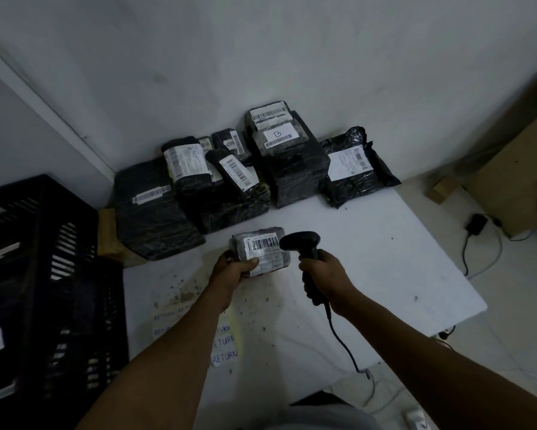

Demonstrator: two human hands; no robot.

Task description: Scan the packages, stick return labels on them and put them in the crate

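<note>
At the centre of the frame, the left hand (233, 272) grips a small grey package (261, 251) with its barcode up, and the right hand (323, 268) is wrapped round a scanner (301, 242) whose head sits just beside that barcode. Scanning looks under way. Above, a pile (230, 178) of black packages waits against the wall. Return labels (225, 346) lie lower centre, unused. The crate (43, 274), at left, seems to hold a few items; its contents are too dark to tell.

"RETURN" handwritten on paper labels (224, 346) lying on table, lower centre of frame. Letter "B" on white label (278, 135) of tall black pkg, upper centre. Barcodes elsewhere, digits unreadable.
</note>
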